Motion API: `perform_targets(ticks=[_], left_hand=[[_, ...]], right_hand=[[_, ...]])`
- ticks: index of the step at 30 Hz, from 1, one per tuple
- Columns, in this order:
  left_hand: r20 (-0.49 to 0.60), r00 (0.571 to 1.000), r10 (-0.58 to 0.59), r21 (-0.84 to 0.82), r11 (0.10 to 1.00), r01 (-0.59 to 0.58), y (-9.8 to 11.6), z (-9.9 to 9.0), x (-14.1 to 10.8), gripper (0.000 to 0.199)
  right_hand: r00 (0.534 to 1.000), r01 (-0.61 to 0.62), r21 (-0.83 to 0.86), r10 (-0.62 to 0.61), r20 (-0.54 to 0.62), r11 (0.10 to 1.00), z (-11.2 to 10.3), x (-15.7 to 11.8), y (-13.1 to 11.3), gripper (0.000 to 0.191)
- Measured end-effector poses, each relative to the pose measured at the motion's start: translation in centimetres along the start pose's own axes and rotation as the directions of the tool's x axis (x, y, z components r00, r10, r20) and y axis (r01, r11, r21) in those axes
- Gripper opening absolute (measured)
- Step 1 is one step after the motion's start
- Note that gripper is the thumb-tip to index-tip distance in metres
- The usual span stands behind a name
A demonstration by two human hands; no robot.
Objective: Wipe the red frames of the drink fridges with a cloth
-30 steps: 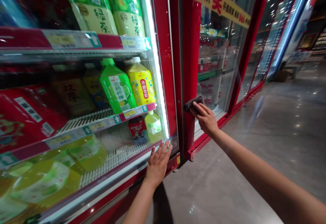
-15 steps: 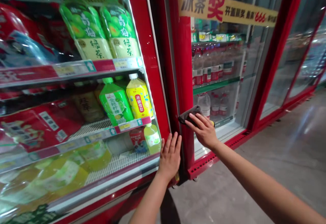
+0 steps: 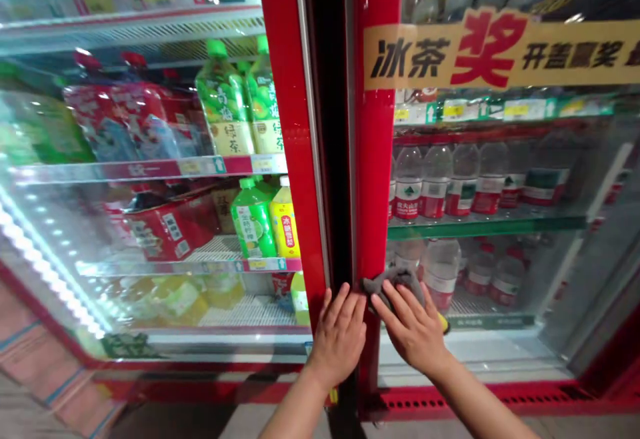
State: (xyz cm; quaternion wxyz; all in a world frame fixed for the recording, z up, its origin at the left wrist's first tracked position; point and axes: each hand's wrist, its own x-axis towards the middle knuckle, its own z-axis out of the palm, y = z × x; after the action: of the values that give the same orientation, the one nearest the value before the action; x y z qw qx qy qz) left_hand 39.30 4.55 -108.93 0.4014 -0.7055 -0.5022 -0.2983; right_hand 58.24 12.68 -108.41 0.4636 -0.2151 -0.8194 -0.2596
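My right hand presses a dark grey cloth flat against the red frame of the right cooler and the edge of its glass. A bit of yellow shows past the hand's right side. Fingers extended, my left hand lies on the red frame of the left cooler, beside the dark gap between the two coolers. Nothing shows in that hand.
Green tea bottles, a yellow bottle and red packs fill shelves on the left. Water bottles stand behind glass on the right, under a yellow banner. Stacked boxes are at lower left.
The view has turned and levelled, showing more of both coolers. The cloth under my right hand looks more bunched. My left hand stays at the left cooler's frame.
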Motion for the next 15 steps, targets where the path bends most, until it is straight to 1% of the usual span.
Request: perform_targets(ticks=[2,3,5,7,10,12,15], left_hand=[[0.057,0.998,0.001,0.03,1.0,-0.002,0.5,-0.2,0.1,0.055],[0.084,0.996,-0.01,0.045,0.999,0.006,0.8,-0.3,0.0,0.054],[0.122,0.992,-0.039,0.063,0.998,0.031,1.4,-0.1,-0.5,0.055],[0.132,0.989,-0.06,0.052,0.997,0.054,1.9,0.4,-1.0,0.055],[0.1,0.988,-0.119,0.014,0.993,0.118,2.3,1.8,-1.7,0.049],[0.068,0.986,-0.149,0.002,0.989,0.149,2.4,2.7,-1.9,0.044],[0.027,0.988,-0.149,0.006,0.989,0.149,2.3,3.3,-1.9,0.046]], right_hand=[[0.998,0.062,0.026,-0.062,0.011,0.998,0.0,-0.9,0.3,0.063],[0.997,0.082,0.031,-0.083,0.012,0.996,-0.1,-0.9,0.5,0.062],[0.997,0.078,0.014,-0.078,-0.001,0.997,-0.3,0.3,1.0,0.062],[0.999,0.026,-0.03,-0.027,-0.034,0.999,-0.5,2.6,1.3,0.061],[0.991,-0.039,-0.087,0.028,-0.128,0.995,-0.5,5.6,1.2,0.062],[0.985,-0.061,-0.099,0.043,-0.168,0.993,-0.4,6.4,0.9,0.063],[0.988,-0.07,-0.093,0.056,-0.143,0.993,-0.8,7.0,0.7,0.066]])
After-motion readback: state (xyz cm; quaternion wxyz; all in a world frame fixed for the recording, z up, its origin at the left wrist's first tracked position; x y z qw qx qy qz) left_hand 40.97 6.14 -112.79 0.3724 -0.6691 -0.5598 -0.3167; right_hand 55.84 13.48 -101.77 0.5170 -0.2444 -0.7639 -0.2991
